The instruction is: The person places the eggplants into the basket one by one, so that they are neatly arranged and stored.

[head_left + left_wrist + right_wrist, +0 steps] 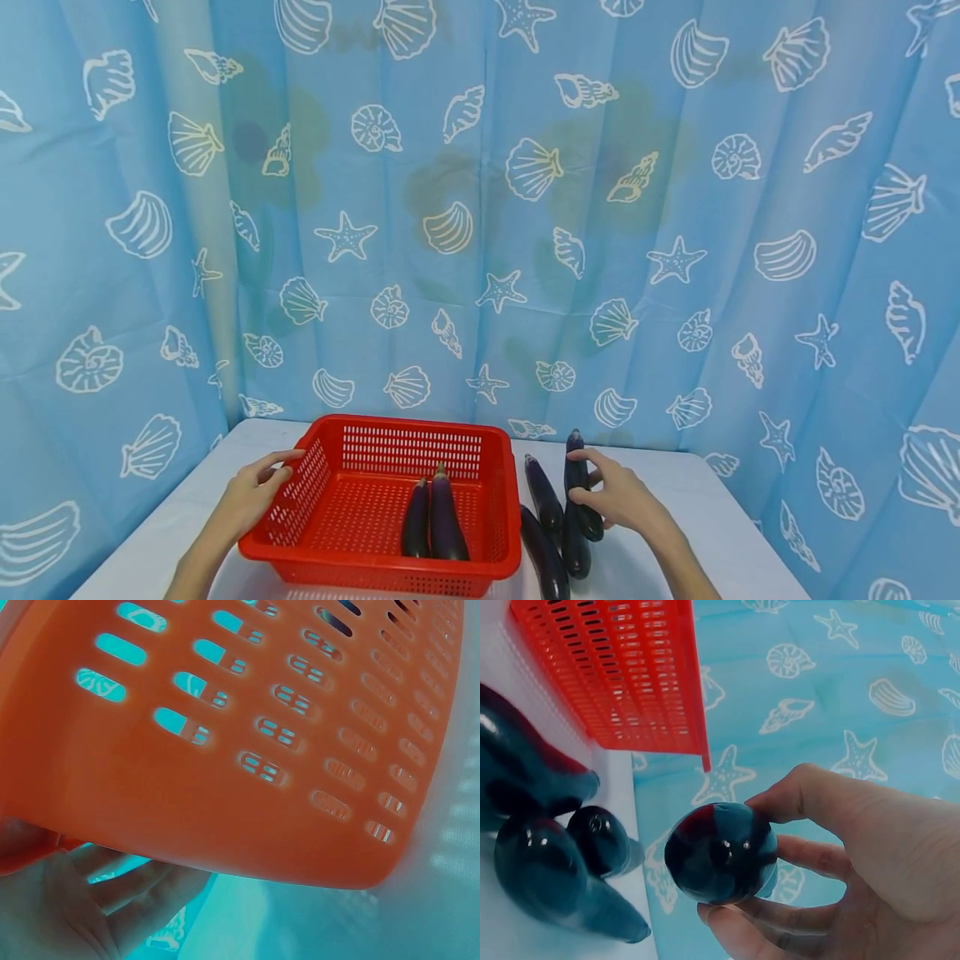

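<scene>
My right hand (618,496) pinches a dark purple eggplant (576,467) between thumb and fingers, over the table beside the basket. In the right wrist view the rounded end of this held eggplant (720,853) faces the camera. Three more eggplants (543,492) lie on the table close by, side by side and partly overlapped in view. At the left rim of the red plastic basket (375,575), my left hand (251,496) touches the edge with fairly straight fingers; in the left wrist view its thumb is hidden. Two eggplants (447,521) lie together inside the basket, towards its right.
A white-covered table (667,475) carries the basket and the loose eggplants. Behind it and on both sides hangs a blue curtain (480,250) with white shell and starfish prints. The basket's perforated right wall (630,675) stands between the loose eggplants and those inside.
</scene>
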Demonstrator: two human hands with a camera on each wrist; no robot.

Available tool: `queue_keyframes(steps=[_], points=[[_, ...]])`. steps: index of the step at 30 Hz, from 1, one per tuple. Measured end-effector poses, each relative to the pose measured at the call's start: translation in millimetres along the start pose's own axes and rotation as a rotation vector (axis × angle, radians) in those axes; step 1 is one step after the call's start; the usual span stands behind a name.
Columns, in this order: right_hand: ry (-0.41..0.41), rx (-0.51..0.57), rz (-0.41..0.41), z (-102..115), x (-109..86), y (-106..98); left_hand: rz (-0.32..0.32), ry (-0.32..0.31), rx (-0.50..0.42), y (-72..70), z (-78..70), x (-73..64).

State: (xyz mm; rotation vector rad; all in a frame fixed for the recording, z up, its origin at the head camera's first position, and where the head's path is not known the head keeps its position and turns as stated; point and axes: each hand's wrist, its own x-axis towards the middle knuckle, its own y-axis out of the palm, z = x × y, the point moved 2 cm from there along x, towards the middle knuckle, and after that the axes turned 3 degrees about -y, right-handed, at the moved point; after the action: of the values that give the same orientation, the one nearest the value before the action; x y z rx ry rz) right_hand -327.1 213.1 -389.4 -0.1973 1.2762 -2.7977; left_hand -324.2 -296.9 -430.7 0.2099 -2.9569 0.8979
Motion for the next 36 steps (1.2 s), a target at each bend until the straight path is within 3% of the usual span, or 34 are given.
queue_keyframes(steps=[36], points=[[-0.091,0.05,0.027,44,-7.9,18,0.003,-0.015,-0.014,0.3,-1.2,-1.0]])
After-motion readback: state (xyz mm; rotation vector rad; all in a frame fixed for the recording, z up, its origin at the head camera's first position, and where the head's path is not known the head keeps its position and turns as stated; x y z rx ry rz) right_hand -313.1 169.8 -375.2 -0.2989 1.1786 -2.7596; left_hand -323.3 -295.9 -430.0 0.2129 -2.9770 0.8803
